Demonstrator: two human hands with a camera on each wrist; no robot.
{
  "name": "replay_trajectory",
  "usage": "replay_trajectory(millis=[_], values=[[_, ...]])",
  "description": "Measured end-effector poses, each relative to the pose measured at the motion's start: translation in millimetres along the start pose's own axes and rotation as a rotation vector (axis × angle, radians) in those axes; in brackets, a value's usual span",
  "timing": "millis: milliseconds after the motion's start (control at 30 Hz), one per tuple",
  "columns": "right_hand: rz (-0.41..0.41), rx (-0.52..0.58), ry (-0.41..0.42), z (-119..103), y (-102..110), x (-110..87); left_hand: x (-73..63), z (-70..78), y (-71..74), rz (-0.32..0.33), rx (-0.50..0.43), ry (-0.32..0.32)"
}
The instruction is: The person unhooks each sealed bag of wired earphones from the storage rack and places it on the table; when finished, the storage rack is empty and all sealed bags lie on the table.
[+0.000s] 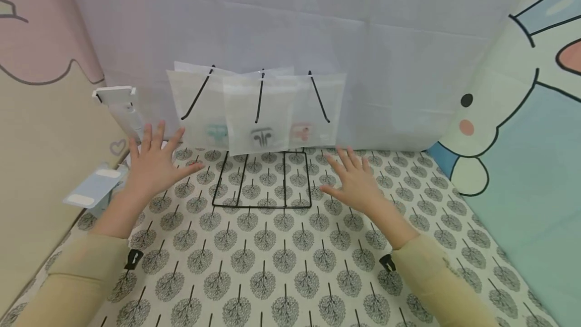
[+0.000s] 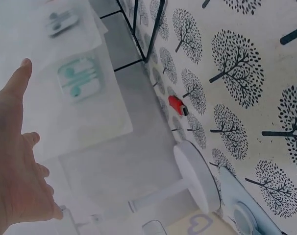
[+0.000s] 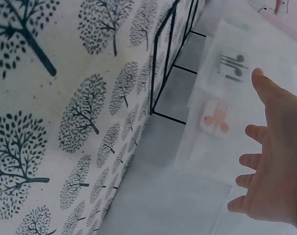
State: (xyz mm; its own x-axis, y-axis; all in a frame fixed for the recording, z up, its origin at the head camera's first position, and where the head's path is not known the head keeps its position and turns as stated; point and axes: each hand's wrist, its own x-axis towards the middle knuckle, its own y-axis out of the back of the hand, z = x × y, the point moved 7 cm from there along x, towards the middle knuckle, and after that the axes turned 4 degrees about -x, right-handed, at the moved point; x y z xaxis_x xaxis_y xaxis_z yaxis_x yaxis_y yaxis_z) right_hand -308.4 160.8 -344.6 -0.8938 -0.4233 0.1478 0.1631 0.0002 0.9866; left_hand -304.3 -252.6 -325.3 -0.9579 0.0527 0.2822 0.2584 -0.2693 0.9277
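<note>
Three frosted plastic bags hang on the hooks of a black wire rack (image 1: 262, 207). In the left bag (image 1: 199, 105) shows a teal earphone-shaped item (image 2: 80, 78); the middle bag (image 1: 245, 100) holds a black one (image 1: 262, 138), and the right bag (image 1: 333, 105) a pink one (image 3: 217, 117). Their details are blurred by the plastic. My left hand (image 1: 152, 168), fingers spread, hovers left of the rack, nearest the left bag. To the rack's right, my right hand (image 1: 356, 183) is held out with fingers spread. Neither hand holds anything.
A white stand (image 1: 124, 107) rises at the back left, with a light-blue flat object (image 1: 95, 185) in front of it. A small red object (image 2: 177, 105) lies near the rack's left side. Tree-patterned cloth (image 1: 263, 286) covers the table; fabric walls close three sides.
</note>
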Motion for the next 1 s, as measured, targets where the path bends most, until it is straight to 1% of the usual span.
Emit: replay_trajectory(millis=[167, 300, 367, 433, 500, 600, 767, 867, 1000], values=[[-0.015, -0.006, 0.035, -4, -23, 13.9, 15.4, -9.9, -2.3, -0.014, -0.052, 0.028], [-0.053, 0.068, 0.060, -8, -44, 19.4, 25.2, -16.7, -7.6, -0.020, -0.103, 0.051], [-0.078, 0.114, 0.072, -10, -54, 22.4, 31.0, -20.4, -9.5, -0.007, -0.131, 0.064], [-0.101, 0.137, 0.086, -12, -62, 26.4, 38.0, -24.1, -11.0, 0.013, -0.154, 0.073], [-0.131, 0.137, 0.103, -12, -70, 30.9, 44.4, -26.6, -12.3, 0.039, -0.170, 0.073], [-0.183, 0.176, 0.142, -12, -81, 37.1, 52.0, -28.9, -16.0, 0.066, -0.211, 0.069], [-0.263, 0.311, 0.184, -10, -94, 43.4, 61.7, -30.3, -19.1, 0.117, -0.346, 0.090], [-0.302, 0.354, 0.207, -10, -101, 45.3, 66.2, -32.5, -19.4, 0.142, -0.411, 0.102], [-0.325, 0.368, 0.236, -11, -106, 46.7, 69.0, -39.9, -23.5, 0.139, -0.494, 0.104]])
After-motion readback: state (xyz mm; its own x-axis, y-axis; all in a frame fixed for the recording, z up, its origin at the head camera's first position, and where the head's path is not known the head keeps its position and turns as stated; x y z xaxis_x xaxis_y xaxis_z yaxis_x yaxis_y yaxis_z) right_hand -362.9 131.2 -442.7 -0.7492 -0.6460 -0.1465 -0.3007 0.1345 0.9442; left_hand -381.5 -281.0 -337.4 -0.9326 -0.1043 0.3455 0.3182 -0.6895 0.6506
